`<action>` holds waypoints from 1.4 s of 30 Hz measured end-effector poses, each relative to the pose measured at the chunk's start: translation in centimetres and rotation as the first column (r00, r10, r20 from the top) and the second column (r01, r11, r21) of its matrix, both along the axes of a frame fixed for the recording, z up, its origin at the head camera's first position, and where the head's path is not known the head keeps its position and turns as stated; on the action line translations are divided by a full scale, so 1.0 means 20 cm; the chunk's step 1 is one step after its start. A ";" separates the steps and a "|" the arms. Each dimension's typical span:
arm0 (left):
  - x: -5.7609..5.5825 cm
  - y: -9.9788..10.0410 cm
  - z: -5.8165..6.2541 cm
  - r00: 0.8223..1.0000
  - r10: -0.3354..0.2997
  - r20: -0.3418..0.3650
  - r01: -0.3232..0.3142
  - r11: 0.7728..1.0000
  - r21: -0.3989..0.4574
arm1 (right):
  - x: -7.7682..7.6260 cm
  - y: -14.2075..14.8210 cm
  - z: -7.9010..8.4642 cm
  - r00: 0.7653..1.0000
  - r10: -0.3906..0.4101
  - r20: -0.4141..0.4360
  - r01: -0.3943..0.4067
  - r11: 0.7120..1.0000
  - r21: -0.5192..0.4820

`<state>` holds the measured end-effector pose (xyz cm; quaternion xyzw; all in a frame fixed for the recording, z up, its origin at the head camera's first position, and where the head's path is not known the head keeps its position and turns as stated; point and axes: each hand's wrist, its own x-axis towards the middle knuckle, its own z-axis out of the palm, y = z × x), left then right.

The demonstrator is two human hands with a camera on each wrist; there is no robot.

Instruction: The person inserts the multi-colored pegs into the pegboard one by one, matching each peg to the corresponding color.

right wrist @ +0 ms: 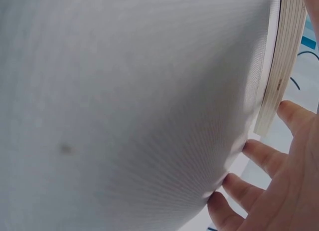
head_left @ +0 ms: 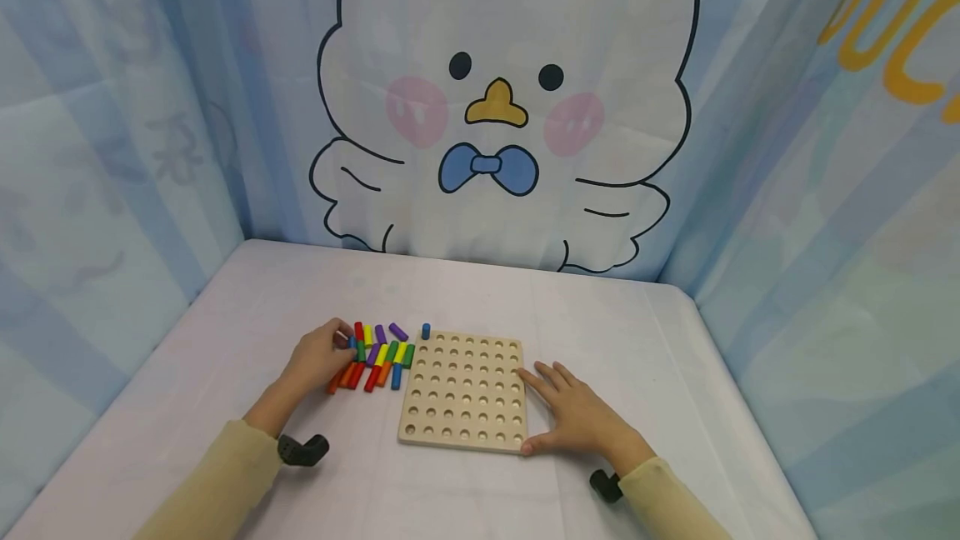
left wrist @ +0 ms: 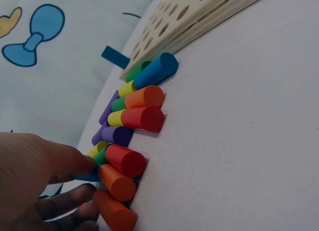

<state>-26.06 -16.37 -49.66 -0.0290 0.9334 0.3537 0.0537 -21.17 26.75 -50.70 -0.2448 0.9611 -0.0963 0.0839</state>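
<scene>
The left hand (head_left: 318,358) pinches a blue peg (head_left: 352,342) at the left end of the loose pegs (head_left: 372,378), beside the left edge of the pegboard (head_left: 456,441). The right hand (head_left: 579,415), fingers extended, touches its right edge. An upright peg (head_left: 426,332) occupies its far-left corner.

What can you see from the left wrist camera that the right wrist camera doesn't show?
Only the left wrist view shows the left hand pinching a blue peg, the other coloured pegs lying on the cloth, the blue peg upright at the corner, and the holes in the wooden board.

Only the right wrist view shows the right hand, one fingertip at the board's edge.

Both share the board's layered side, the white cloth and part of the printed backdrop.
</scene>
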 end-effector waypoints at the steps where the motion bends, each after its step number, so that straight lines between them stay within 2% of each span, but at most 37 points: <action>1: 0.00 0.00 0.00 1.000 -0.004 -0.002 0.004 1.000 0.016 | 0.00 0.00 0.00 1.000 -0.001 0.002 0.001 1.000 0.000; 14: -0.01 0.00 -0.04 0.995 -0.013 -0.103 0.022 0.996 0.084 | -0.01 0.01 0.00 1.000 -0.012 0.016 0.012 1.000 0.007; 26: -0.01 0.01 -0.04 0.973 -0.013 -0.230 0.036 0.995 0.094 | 0.00 0.00 -0.01 0.999 -0.025 0.045 0.025 1.000 -0.013; 34: -0.01 0.04 -0.02 0.962 -0.003 -0.272 0.037 0.992 0.121 | 0.00 0.00 -0.01 0.998 -0.030 0.048 0.031 0.999 -0.016; 42: -0.03 0.06 -0.04 0.952 0.015 -0.307 0.032 0.989 0.147 | 0.00 0.00 -0.01 0.998 -0.034 0.052 0.035 0.999 -0.015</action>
